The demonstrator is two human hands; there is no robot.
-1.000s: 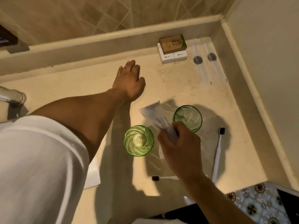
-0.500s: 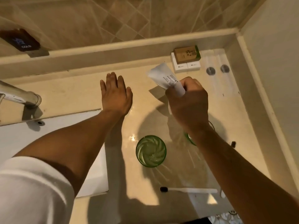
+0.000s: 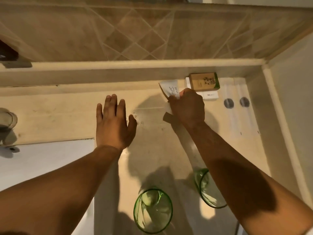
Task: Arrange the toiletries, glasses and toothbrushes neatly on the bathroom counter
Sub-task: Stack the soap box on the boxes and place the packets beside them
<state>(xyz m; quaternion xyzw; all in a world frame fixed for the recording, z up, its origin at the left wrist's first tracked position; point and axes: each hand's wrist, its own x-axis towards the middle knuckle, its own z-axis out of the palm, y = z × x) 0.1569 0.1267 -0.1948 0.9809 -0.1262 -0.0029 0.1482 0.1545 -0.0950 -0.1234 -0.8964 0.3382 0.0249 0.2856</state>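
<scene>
My right hand (image 3: pixel 188 108) is closed around a white tube (image 3: pixel 170 88) with small print, holding it at the back of the beige counter (image 3: pixel 59 114), just left of a brown and green box (image 3: pixel 204 81). That box rests on white boxes (image 3: pixel 210 95). My left hand (image 3: pixel 114 123) lies flat on the counter with fingers spread, holding nothing. Two green glasses stand near me: one (image 3: pixel 153 211) in the front middle, the other (image 3: pixel 205 189) partly hidden under my right forearm. No toothbrush shows in this frame.
Two clear packets with round grey discs (image 3: pixel 236 102) lie in the back right corner by the wall. A white sink (image 3: pixel 42 160) sits at the left, with a tap (image 3: pixel 7 119) at the left edge. A raised ledge (image 3: pixel 118 65) and tiled wall run behind.
My right hand carried the white tube from above the glasses to the back of the counter beside the boxes. My left hand stayed flat on the counter. The view shifted upward.
</scene>
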